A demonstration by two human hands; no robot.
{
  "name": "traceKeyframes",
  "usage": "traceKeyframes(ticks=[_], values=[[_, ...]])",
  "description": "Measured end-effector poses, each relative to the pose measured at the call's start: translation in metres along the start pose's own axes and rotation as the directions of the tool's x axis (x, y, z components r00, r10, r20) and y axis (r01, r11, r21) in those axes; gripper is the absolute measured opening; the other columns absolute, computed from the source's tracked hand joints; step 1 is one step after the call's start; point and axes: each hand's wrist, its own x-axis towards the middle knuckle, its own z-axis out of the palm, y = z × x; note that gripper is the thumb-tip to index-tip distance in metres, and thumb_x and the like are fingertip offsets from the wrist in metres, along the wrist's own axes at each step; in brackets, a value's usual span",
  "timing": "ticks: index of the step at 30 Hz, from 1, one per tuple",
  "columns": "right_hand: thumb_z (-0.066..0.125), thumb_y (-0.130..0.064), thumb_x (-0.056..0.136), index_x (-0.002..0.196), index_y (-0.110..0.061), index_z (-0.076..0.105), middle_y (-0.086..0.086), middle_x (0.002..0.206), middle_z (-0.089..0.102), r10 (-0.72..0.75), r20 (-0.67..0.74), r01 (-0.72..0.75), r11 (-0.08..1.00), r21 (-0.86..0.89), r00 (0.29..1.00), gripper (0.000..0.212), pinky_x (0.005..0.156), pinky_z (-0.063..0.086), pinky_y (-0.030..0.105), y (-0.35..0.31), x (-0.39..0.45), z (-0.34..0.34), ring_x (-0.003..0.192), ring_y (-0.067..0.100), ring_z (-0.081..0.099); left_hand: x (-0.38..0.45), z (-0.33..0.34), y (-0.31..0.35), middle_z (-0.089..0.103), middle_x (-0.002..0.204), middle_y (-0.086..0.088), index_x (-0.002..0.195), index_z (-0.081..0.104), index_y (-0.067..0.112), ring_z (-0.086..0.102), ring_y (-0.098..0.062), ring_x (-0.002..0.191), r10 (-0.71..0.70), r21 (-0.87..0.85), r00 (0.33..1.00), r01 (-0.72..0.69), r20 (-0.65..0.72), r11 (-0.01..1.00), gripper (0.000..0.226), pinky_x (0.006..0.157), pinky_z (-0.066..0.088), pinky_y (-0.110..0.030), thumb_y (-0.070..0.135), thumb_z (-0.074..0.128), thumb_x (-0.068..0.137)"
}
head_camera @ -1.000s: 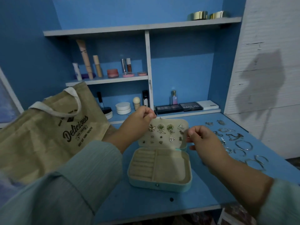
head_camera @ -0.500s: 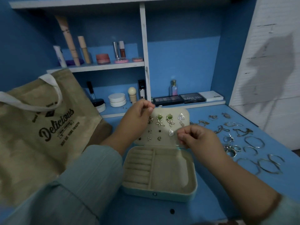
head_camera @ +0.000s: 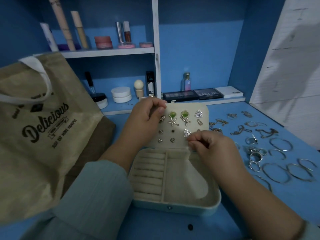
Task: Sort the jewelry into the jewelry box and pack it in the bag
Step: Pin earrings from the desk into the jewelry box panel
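two hands work at the open jewelry box (head_camera: 174,203) on the blue table (head_camera: 233,222): the left hand (head_camera: 143,122) pinches the lid's top corner, the right hand (head_camera: 211,144) pinches something small by the triangle earring (head_camera: 187,133), too small to name. a slip could likely drop it into the tray, or let the lid fall. rings and bangles (head_camera: 277,163) lie loose to the right, the bag (head_camera: 39,129) stands left, and shelves of cosmetics (head_camera: 103,42) sit behind in dim light.

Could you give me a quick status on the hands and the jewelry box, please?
Left hand holds earring panel's top corner. Right hand pinches at panel's lower edge. Jewelry box open, trays bare. Bangles unsorted.
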Motion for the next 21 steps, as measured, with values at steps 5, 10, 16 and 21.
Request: traceKeyframes(ticks=[5, 10, 16, 21], values=[[0.060, -0.007, 0.087, 0.079, -0.020, 0.068, -0.019, 0.071, 0.054, -0.026, 0.069, 0.029, 0.999, -0.043, 0.997, 0.017, 0.061, 0.037, 0.000, 0.002, 0.004, 0.001, 0.065, -0.014, 0.052, -0.003, -0.001, -0.003, 0.061, 0.114, 0.003, 0.085, 0.051, 0.038, 0.056, -0.008, 0.105, 0.046, 0.014, 0.999, -0.046, -0.021, 0.999, 0.016, 0.088, 0.045, -0.026, 0.023, 0.049, 0.090], [0.061, -0.003, 0.085, 0.077, -0.021, 0.067, -0.002, 0.083, 0.067, 0.020, 0.145, -0.024, 0.999, 0.028, 0.989, 0.020, 0.066, 0.044, 0.008, 0.003, 0.014, -0.002, 0.071, 0.007, 0.061, -0.010, 0.000, -0.002, 0.059, 0.106, 0.008, 0.083, 0.048, 0.040, 0.054, -0.012, 0.100, 0.019, 0.077, 0.995, -0.011, -0.097, 0.997, 0.027, 0.082, 0.042, -0.023, 0.015, 0.052, 0.093], [0.062, -0.004, 0.084, 0.071, -0.024, 0.062, -0.008, 0.073, 0.063, -0.007, 0.261, 0.025, 0.998, -0.065, 0.965, 0.024, 0.061, 0.040, 0.002, -0.002, 0.027, -0.005, 0.066, 0.000, 0.056, -0.013, 0.001, -0.001, 0.057, 0.106, 0.010, 0.081, 0.046, 0.042, 0.052, -0.018, 0.109, 0.015, 0.126, 0.986, 0.006, -0.167, 0.992, 0.030, 0.093, 0.044, -0.039, 0.015, 0.053, 0.091], [0.063, -0.008, 0.084, 0.071, -0.027, 0.061, -0.015, 0.069, 0.059, -0.029, 0.237, 0.056, 0.993, -0.108, 0.971, 0.023, 0.061, 0.041, 0.002, -0.002, 0.024, -0.003, 0.064, -0.004, 0.054, -0.014, -0.001, -0.003, 0.056, 0.106, 0.014, 0.085, 0.049, 0.037, 0.052, -0.019, 0.109, 0.058, 0.149, 0.988, -0.037, -0.141, 0.988, 0.025, 0.093, 0.044, -0.042, 0.013, 0.053, 0.092]])
